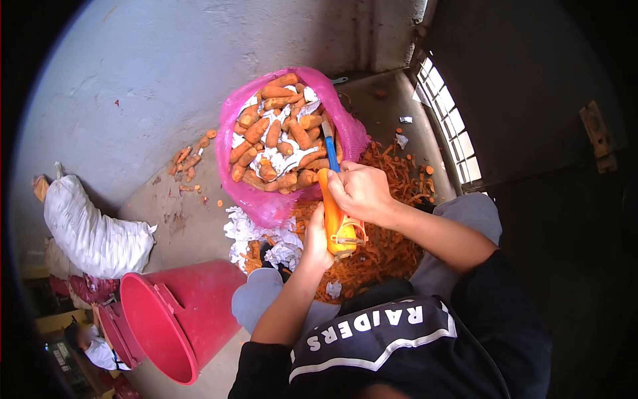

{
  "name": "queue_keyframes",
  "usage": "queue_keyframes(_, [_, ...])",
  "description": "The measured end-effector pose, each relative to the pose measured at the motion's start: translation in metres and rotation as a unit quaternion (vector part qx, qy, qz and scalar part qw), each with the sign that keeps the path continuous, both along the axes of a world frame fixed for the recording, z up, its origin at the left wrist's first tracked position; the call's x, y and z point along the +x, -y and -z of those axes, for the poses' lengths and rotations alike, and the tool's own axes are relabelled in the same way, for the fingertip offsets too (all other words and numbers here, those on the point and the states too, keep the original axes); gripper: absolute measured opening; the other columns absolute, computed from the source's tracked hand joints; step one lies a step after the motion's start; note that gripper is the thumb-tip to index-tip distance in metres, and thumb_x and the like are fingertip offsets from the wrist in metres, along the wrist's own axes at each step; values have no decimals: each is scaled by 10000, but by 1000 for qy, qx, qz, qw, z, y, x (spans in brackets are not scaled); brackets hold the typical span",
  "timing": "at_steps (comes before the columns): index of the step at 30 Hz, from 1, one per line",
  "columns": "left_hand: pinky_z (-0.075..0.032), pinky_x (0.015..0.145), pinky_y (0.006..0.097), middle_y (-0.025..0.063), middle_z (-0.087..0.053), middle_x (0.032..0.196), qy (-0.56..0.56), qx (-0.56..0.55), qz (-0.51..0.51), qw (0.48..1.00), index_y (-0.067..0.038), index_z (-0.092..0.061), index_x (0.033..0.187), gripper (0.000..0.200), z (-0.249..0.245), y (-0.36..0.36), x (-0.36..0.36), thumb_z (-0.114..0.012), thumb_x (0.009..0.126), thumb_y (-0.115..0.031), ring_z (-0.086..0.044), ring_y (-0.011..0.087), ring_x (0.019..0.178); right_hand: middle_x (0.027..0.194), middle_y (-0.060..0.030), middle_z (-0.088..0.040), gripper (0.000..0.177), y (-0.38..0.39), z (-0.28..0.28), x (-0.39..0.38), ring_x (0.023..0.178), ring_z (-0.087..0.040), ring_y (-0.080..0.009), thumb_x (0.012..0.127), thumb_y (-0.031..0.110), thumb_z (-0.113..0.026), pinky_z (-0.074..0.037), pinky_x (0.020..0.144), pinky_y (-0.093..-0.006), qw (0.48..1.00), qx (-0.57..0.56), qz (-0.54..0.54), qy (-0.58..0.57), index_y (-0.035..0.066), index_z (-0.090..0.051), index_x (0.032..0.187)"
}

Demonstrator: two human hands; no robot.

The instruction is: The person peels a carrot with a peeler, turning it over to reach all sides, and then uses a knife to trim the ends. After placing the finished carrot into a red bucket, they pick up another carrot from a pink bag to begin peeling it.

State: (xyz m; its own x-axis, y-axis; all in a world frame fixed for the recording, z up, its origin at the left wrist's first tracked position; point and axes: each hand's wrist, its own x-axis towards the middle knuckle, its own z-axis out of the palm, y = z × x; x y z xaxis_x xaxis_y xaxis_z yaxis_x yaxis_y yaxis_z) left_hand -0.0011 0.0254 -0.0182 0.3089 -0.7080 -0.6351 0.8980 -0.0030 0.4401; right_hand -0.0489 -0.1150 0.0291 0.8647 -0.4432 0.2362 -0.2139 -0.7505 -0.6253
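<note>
Carrot [331,207] in left hand [318,241]; right hand [362,193] apparently peeling.

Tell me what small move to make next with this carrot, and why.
Probably rotate the carrot slightly in the left hand: the right hand has the peeler at the carrot's lower end, so that strip looks finished.
</note>
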Motion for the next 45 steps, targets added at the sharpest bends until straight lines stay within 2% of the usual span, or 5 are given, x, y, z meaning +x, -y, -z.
queue_keyframes(3, [-559,582,391,120,-636,846,-24,-9,0,1000,-47,-542,1110,493,-6,5,-4,-328,966,-467,-650,252,684,558,-116,-524,415,-1,5,2,523,-550,-305,903,260,-461,-432,477,-424,996,2,6,88,66,-545,547])
queue_keyframes(16, [-559,578,411,140,-611,857,-5,-59,105,993,-81,-507,1111,483,-18,-23,-25,-346,961,-510,-640,275,656,705,-167,-595,487,114,35,35,625,-581,-408,917,361,-420,-459,619,-483,918,-50,387,74,37,-609,606])
queue_keyframes(24, [-552,728,466,166,-610,974,-70,-64,10,995,-75,-503,1187,481,-20,-21,-9,-343,972,-474,-636,329,863,681,-230,-589,509,59,8,27,732,-603,-414,906,414,-390,-460,681,-473,976,169,132,-38,19,-630,691])
queue_keyframes(32, [-558,648,436,111,-631,969,-29,-20,-46,998,-102,-519,1184,488,-9,-8,-9,-338,966,-499,-646,245,800,553,-114,-520,410,-6,0,0,521,-551,-281,895,242,-487,-417,466,-405,997,40,-26,67,40,-535,541])
queue_keyframes(45, [-513,560,322,104,-600,797,91,-10,43,995,-110,-496,1091,398,-22,-10,-36,-370,973,-469,-604,191,639,675,-171,-590,428,80,20,33,543,-583,-360,895,283,-443,-484,542,-467,960,-129,229,97,44,-639,599])
